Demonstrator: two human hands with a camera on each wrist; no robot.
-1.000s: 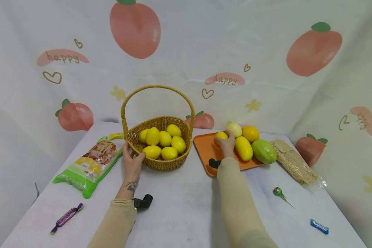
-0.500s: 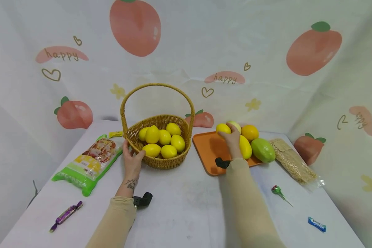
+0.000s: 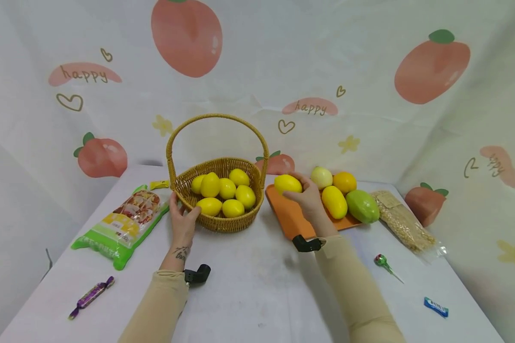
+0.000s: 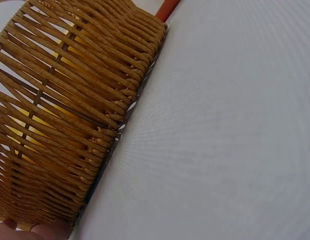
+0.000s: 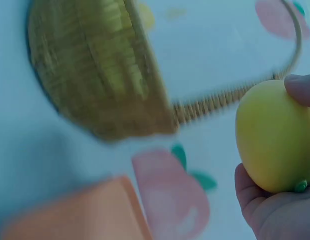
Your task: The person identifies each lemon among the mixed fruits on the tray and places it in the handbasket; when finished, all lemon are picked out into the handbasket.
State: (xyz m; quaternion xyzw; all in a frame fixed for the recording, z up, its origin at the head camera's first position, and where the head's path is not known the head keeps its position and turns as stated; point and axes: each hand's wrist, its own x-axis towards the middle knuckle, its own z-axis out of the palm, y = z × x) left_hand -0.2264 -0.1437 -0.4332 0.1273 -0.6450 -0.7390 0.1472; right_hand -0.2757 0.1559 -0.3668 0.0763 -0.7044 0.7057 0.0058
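Table (image 3: 257, 286) white, peach-print backdrop (image 3: 369, 71) | left fingers (image 3: 194, 214) grasp basket (image 3: 216, 224) | right fingers (image 3: 293, 194) grasp lemon (image 3: 286, 183)

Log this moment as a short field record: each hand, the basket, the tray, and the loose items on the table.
left hand: grips the near left rim of the wicker basket
right hand: holds a lemon above the orange tray
basket contents: seven yellow lemons
tray contents: pale onion, orange, yellow fruit, green mango
table: snack bag, purple candy, lollipop, blue wrapper, grain packet
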